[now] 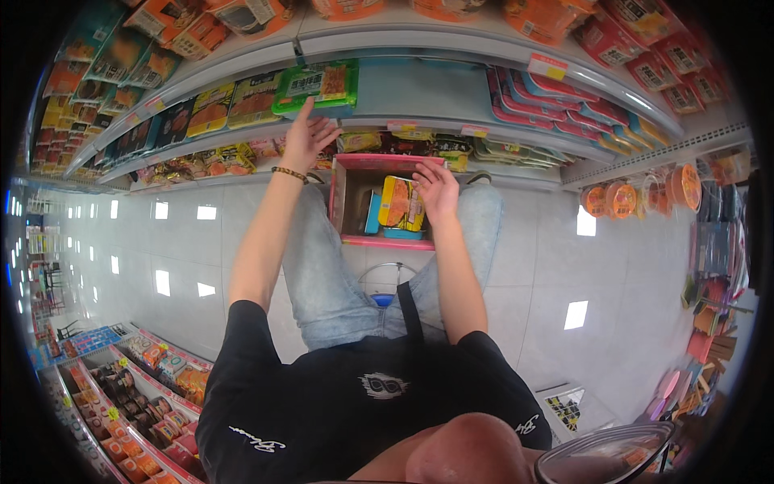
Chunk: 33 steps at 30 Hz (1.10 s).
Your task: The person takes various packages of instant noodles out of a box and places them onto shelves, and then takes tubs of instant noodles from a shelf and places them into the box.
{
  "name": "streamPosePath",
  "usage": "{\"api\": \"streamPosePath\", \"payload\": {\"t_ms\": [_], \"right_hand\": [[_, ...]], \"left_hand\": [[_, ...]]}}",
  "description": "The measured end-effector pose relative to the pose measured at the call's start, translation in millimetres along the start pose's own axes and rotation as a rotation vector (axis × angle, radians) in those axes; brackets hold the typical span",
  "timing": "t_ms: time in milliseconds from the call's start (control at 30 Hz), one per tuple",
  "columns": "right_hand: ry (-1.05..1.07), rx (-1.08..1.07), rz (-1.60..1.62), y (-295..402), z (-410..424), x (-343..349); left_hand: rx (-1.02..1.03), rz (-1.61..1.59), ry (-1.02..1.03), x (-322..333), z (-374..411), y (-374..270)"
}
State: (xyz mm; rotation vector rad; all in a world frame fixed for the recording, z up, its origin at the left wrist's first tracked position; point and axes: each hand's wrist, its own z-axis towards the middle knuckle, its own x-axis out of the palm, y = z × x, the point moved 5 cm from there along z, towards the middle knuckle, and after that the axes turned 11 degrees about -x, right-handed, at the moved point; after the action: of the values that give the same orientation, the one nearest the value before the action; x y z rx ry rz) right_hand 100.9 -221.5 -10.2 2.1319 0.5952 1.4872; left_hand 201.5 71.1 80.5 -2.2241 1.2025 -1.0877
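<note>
My left hand (309, 138) reaches to the shelf with its fingers spread. Its index fingertip overlaps the front edge of a green instant-noodle tray pack (320, 85); I cannot tell if they touch. An open cardboard box with pink edges (387, 242) stands between my knees. Inside lie a yellow-lidded noodle pack (400, 202) and blue-sided packs (373, 213), partly hidden. My right hand (436, 189) hovers at the box's right side, fingers loosely bent beside the yellow pack, and holds nothing.
Yellow noodle packs (210, 110) stand left of the green one on the shelf (423, 91). Stacked pink packs (538, 100) sit at its right. Bagged noodles (360, 142) fill the lower shelf. Orange cup noodles (621, 199) stand at right, and another stocked rack (139, 405) is behind left.
</note>
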Motion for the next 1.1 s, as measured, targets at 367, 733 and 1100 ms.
{"api": "streamPosePath", "payload": {"t_ms": [367, 733, 1100], "right_hand": [[-0.036, 0.112, -0.130, -24.8, -2.3, -1.6], [-0.179, 0.118, -0.396, -77.1, 12.3, -31.4], [0.128, 0.537, -1.913, -136.7, -71.6, -88.9]], "left_hand": [[-0.060, -0.149, 0.088, 16.8, 17.3, -17.4], [-0.106, -0.012, 0.132, -21.4, -2.5, 64.2], [0.581, 0.980, -0.568, -94.0, 5.7, 136.5]]}}
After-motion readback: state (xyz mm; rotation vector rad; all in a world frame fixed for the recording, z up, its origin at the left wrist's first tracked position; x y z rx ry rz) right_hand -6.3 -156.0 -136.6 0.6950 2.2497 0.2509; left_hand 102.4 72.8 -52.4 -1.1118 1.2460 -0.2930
